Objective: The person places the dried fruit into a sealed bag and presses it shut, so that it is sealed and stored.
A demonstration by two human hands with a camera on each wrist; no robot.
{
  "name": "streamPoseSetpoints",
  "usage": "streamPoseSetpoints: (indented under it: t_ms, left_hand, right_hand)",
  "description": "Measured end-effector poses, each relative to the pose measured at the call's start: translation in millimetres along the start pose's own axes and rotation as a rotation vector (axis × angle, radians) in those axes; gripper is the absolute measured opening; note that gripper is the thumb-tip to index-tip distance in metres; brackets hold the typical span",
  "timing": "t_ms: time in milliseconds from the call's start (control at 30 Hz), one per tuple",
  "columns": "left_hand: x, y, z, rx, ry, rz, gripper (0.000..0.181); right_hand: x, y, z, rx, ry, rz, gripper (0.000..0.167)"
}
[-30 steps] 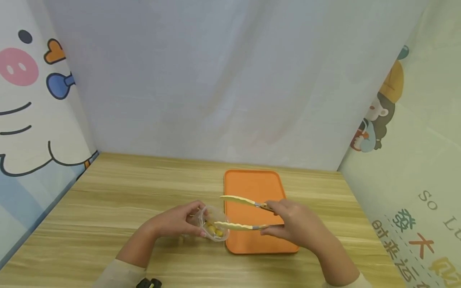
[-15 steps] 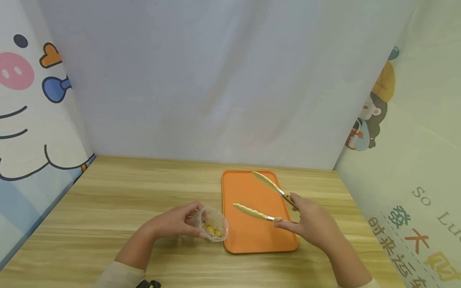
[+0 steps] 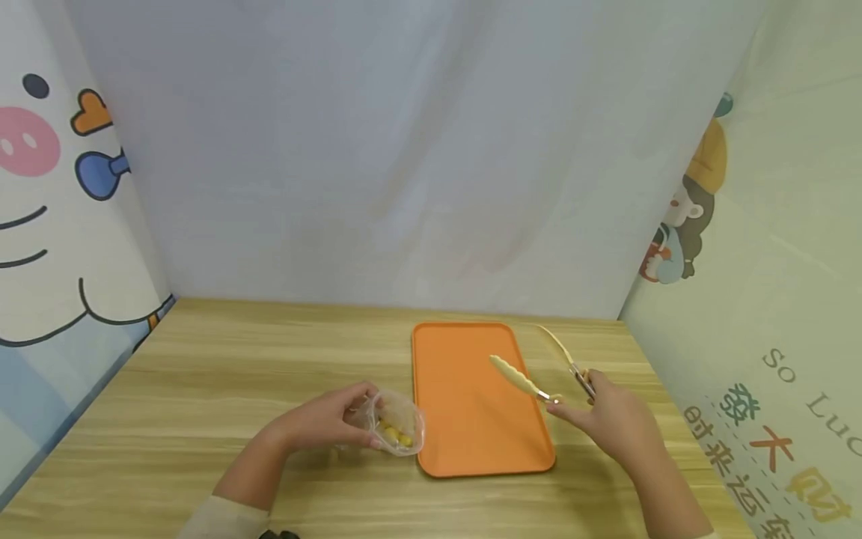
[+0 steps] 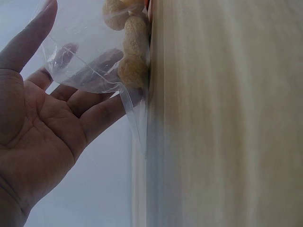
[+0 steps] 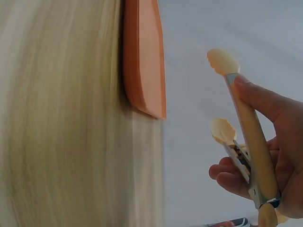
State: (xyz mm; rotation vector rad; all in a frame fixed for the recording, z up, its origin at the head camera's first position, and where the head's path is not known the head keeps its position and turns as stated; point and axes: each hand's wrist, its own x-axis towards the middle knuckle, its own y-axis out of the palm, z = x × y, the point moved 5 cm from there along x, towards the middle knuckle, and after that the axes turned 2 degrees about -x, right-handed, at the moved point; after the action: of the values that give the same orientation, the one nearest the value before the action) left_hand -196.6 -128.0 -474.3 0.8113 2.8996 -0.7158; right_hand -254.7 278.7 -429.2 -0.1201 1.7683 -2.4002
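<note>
My left hand (image 3: 322,421) holds a clear plastic bag (image 3: 404,406) by its side, the bag's mouth turned toward the tray. Inside lie several yellowish-tan pieces that look like peanuts in their shells (image 4: 135,35), low in the bag. In the left wrist view the thumb and fingers curve around the film. My right hand (image 3: 622,425) grips a pair of tongs (image 5: 255,137) with cream, scalloped tips. Those tips are spread apart with nothing between them, one above the tray's right side and the other beyond its edge.
An orange tray (image 3: 465,408) lies on the wood-grain table (image 3: 269,352), just right of the bag. White cloth (image 3: 377,150) hangs behind the table, and printed curtains stand at both sides. A black object (image 3: 279,534) shows at the bottom edge.
My right hand has drawn the tongs away from the bag, rightward across the tray, and their tips now point up and left. The left hand and bag stay almost in place.
</note>
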Motion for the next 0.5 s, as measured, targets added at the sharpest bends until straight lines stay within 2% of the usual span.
streamPoseSetpoints:
  t_ms: [167,267,400,500]
  left_hand:
    - [-0.1,-0.2,-0.4,0.01,-0.003,-0.014,0.054]
    - [-1.2,-0.1,-0.7,0.012,-0.01,-0.021,0.055]
    - [-1.5,-0.2,-0.7,0.018,-0.015,-0.03,0.056]
    - [-1.6,0.0,-1.4,0.015,-0.015,-0.03,0.056]
  right_hand:
    - [2.8,3.0,-18.6,0.005,0.058,0.024,0.093]
    - [5.1,5.0,-30.0,-0.007,0.087,0.044,0.099]
    - [7.6,6.1,-39.8,-0.036,0.099,0.029,0.106]
    - [8.1,7.1,-43.7,-0.029,0.11,0.031,0.101]
